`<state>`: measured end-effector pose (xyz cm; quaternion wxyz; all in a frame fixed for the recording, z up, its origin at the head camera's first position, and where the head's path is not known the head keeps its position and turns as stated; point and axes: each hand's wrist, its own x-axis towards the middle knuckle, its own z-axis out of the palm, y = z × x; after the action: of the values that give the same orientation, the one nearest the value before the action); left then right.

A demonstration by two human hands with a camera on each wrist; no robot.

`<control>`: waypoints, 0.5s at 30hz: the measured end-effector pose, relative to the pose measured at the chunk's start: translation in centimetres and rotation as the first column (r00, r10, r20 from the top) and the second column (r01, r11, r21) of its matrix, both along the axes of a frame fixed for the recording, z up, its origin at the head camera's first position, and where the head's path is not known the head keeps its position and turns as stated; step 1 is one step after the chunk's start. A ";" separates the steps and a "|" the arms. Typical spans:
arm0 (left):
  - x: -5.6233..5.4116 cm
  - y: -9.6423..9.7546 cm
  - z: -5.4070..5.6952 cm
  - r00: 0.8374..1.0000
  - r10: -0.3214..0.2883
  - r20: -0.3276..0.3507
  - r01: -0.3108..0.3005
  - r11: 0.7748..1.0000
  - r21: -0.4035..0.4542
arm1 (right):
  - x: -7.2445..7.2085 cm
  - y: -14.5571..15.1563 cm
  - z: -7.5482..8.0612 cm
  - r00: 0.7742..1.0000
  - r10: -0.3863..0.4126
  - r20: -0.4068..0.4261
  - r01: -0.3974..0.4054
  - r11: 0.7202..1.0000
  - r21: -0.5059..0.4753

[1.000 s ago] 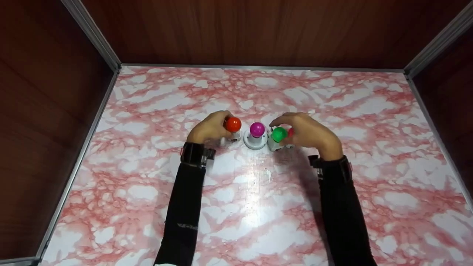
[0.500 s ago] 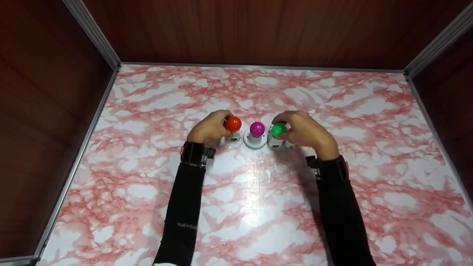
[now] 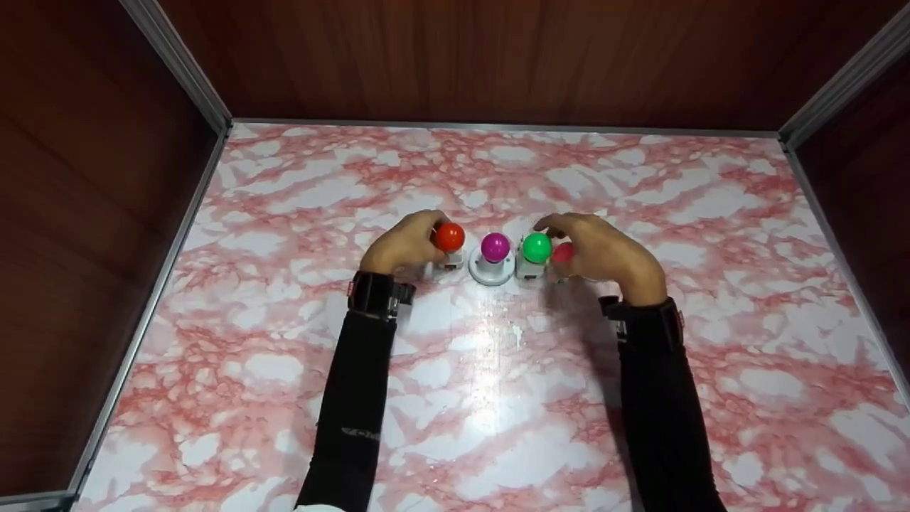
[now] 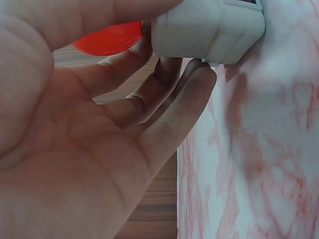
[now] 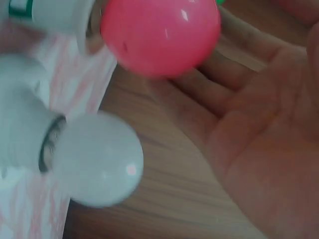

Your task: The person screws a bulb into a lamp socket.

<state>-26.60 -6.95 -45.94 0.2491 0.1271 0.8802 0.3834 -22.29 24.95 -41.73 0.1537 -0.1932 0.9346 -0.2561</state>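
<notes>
My left hand holds the white bulb holder that carries an orange-red bulb, thumb on one side and fingers on the other. To its right stands a magenta bulb on a round white base. A green bulb comes after it in the row, its white holder upright on the table. My right hand is at a pink bulb, fingers loosely extended behind it in the right wrist view. The thumb is largely out of that view.
A white bulb in a white holder appears beside the pink one in the right wrist view; my right hand hides it from the head view. The marbled red-and-white table has dark wooden panels around it.
The green bulb and its holder have shifted slightly back and straightened into line. My right hand has come off the green bulb and moved right to the pink one. The left hand stays put.
</notes>
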 end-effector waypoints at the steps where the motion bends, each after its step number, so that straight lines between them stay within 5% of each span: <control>1: 0.0 0.0 0.0 1.000 0.001 0.002 -0.001 1.000 -0.002 | 0.0 0.2 0.1 1.000 0.001 0.021 -0.001 1.000 0.005; 6: 0.0 -0.1 0.0 1.000 0.000 0.010 0.000 1.000 -0.010 | 0.2 0.6 0.4 0.997 -0.009 0.074 0.007 1.000 0.030; 15: 0.0 -0.2 0.0 1.000 -0.005 -0.011 0.005 1.000 -0.006 | -0.2 0.4 0.5 0.996 -0.086 0.031 0.084 0.994 0.069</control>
<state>-26.60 -7.19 -45.89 0.2453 0.1305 0.8825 0.3794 -22.44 25.39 -41.21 0.1650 -0.1436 0.9474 -0.2338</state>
